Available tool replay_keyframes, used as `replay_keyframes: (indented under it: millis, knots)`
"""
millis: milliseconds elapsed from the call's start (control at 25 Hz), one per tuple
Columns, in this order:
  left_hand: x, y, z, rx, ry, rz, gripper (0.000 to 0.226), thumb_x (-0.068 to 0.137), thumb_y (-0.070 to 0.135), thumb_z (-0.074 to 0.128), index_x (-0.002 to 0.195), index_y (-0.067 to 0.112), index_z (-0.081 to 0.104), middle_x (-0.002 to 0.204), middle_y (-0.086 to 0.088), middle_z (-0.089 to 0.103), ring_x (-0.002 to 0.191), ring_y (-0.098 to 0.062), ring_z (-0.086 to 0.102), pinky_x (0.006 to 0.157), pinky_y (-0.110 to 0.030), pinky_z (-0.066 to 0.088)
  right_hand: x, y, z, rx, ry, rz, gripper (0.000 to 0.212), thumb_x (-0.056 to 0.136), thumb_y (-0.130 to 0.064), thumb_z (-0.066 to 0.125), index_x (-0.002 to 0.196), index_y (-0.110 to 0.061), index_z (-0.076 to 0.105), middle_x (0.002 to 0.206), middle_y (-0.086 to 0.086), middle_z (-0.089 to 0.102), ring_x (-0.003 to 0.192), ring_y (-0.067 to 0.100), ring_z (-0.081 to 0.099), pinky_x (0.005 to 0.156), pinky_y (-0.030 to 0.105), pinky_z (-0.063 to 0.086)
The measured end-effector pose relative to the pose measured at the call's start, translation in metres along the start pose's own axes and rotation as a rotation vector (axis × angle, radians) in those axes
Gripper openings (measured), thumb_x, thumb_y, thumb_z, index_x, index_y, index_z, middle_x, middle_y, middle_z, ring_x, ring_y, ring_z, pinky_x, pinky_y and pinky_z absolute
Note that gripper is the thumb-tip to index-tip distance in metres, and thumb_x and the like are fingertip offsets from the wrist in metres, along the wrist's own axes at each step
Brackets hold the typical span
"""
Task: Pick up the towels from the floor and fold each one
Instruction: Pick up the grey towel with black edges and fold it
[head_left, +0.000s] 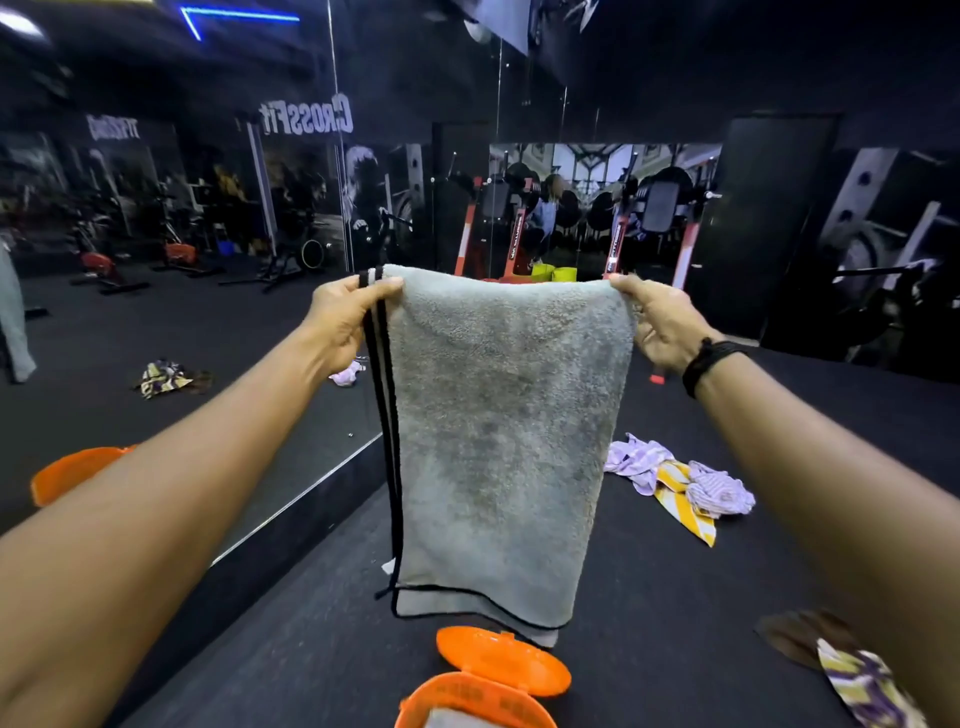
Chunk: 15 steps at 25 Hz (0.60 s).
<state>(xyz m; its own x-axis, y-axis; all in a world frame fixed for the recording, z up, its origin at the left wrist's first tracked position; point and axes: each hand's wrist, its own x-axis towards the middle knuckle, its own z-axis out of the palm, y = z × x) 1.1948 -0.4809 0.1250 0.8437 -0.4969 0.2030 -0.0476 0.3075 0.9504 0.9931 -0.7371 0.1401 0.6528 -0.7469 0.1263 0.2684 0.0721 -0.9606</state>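
Observation:
A grey towel (498, 441) with black edging hangs doubled over in front of me, held up at chest height. My left hand (343, 322) pinches its top left corner, where the black-edged borders meet. My right hand (660, 322) pinches the top right corner at the fold. A crumpled lilac striped towel and a yellow striped one (680, 488) lie together on the black floor to the right. Another patterned towel (862, 680) lies at the lower right, partly behind my right forearm.
An open orange plastic container (488, 675) sits on the floor just below the hanging towel. A mirror wall (218, 312) runs along the left, reflecting towels and gym bikes. Red and black weight racks (618, 244) stand behind.

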Motion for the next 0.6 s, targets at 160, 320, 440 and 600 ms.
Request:
replay_keyframes:
  millis: [160,320,440,600]
  knots:
    - [0.002,0.003,-0.001,-0.237,-0.042,-0.127,0.021,0.074,0.025,0.078,0.087,0.014,0.065,0.078,0.0,0.072,0.074,-0.015,0.067,0.067,-0.029,0.058,0.001,-0.004,0.0,0.014,0.041,-0.044,0.028,0.08,0.009,0.063,0.093,-0.015,0.055,0.091,0.008,0.062,0.072,0.017,0.063,0.057,0.026,0.055]
    - [0.001,0.003,-0.003,-0.12,0.016,-0.065,0.023,0.082,0.003,0.071,0.098,0.016,0.062,0.082,0.003,0.067,0.067,-0.008,0.065,0.059,-0.023,0.056,-0.004,-0.007,-0.003,-0.036,-0.039,-0.092,0.015,0.082,0.004,0.067,0.093,-0.006,0.066,0.069,0.0,0.072,0.061,0.008,0.068,0.059,0.02,0.056]
    - [0.0,0.001,-0.01,0.163,0.056,0.022,0.034,0.069,-0.009,0.076,0.088,0.018,0.069,0.081,-0.001,0.068,0.079,-0.019,0.066,0.083,-0.034,0.058,-0.004,-0.004,-0.012,-0.3,-0.042,-0.173,0.033,0.072,0.009,0.075,0.103,0.004,0.066,0.084,0.01,0.071,0.068,0.013,0.068,0.066,0.025,0.059]
    - [0.002,-0.004,-0.019,0.651,0.127,0.185,0.029,0.054,0.013,0.091,0.076,0.022,0.074,0.077,-0.003,0.074,0.081,-0.019,0.07,0.082,-0.036,0.057,-0.003,0.001,-0.02,-1.027,0.074,-0.432,0.031,0.065,-0.013,0.087,0.092,-0.006,0.074,0.082,0.01,0.066,0.079,0.016,0.056,0.065,0.023,0.045]
